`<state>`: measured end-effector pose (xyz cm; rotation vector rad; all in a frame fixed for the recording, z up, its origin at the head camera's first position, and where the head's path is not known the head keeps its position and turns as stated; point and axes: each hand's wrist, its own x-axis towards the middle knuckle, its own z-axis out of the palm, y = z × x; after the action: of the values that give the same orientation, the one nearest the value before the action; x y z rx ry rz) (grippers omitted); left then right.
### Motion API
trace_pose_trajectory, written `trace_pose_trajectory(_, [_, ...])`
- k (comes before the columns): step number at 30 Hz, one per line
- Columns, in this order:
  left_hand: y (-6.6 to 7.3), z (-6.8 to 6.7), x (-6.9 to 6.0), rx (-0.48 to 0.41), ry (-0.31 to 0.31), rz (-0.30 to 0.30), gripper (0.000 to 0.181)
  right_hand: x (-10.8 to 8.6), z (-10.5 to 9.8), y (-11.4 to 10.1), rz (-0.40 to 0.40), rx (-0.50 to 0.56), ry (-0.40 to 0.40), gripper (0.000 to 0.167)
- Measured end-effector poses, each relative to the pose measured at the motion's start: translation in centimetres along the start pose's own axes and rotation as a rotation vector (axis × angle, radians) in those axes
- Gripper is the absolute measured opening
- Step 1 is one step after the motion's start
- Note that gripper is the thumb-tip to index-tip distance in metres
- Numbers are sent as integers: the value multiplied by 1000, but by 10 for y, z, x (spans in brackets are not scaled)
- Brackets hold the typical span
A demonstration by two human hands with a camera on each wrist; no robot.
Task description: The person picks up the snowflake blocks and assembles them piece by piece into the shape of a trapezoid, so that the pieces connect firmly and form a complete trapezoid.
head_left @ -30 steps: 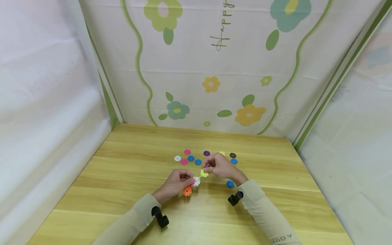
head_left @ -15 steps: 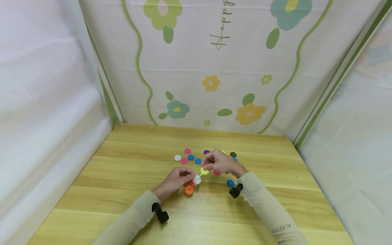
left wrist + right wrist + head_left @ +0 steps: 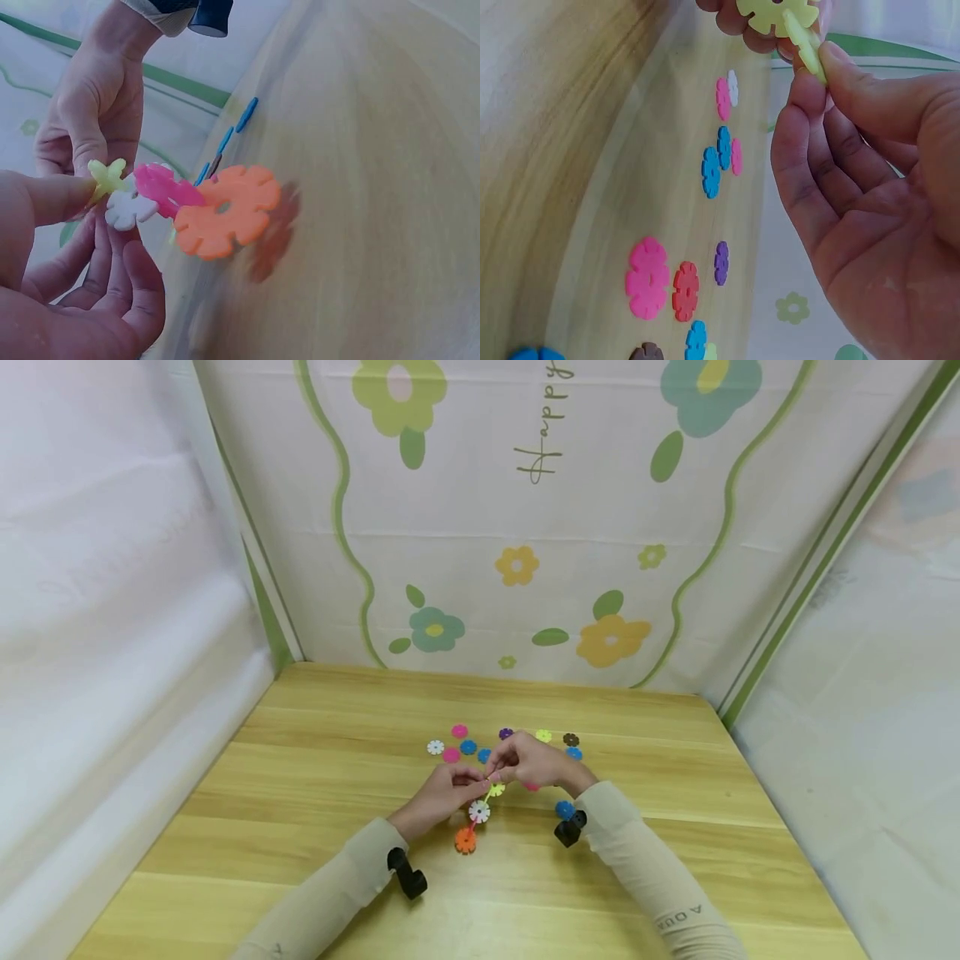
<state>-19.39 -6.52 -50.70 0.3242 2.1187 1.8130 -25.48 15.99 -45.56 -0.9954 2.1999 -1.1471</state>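
Note:
A chain of interlocking snowflake discs hangs between my hands above the table. An orange snowflake disc (image 3: 465,841) is at its near end, then a pink snowflake disc (image 3: 165,189) and a white snowflake disc (image 3: 479,812). Yellow snowflake discs (image 3: 776,13) form the upper end. My left hand (image 3: 442,797) pinches the yellow end between thumb and fingers. Close against it, my right hand (image 3: 534,762) pinches a yellow disc seen edge-on (image 3: 808,52) in the right wrist view. The fingers partly cover where these yellow pieces meet.
Several loose discs lie flat on the wooden table (image 3: 300,760) beyond the hands, among them a purple disc (image 3: 506,734), a brown disc (image 3: 572,740) and a white disc (image 3: 436,747). One blue disc (image 3: 565,810) lies near the right wrist. Fabric walls (image 3: 480,510) surround the table.
My left hand has shifted from the white and pink part of the chain up to its yellow end, closer to the right hand. The orange end now hangs slightly lower and nearer.

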Motion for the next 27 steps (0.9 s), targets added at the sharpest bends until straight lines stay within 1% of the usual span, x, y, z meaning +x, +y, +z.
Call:
trace_pose_trajectory(4, [-2,2,-2,-25,16,20,25,3,3,1,9,-9,-15,8])
trace_pose_trajectory(7, [-5,1,-5,-15,32,23,21,5,1,0,51,-19,-1,12])
trace_pose_trajectory(11, [-9,-3,-10,-11,41,5,20,14,-4,0,68,-103,46,20])
trace_pose_trajectory(15, [-10,-10,-17,-30,50,-6,22,35,-5,3,46,-217,98,20])
trace_pose_trajectory(19, [-11,-15,-22,-84,50,-18,22,59,1,8,33,-303,127,22])
trace_pose_trajectory(22, [-11,-16,-24,-117,55,-29,21,74,9,10,23,-388,121,25])
trace_pose_trajectory(25, [-11,-18,-26,-120,70,-30,20,85,17,13,13,-471,110,20])
trace_pose_trajectory(27, [-11,-18,-26,-120,79,-31,20,90,21,14,19,-497,104,15])
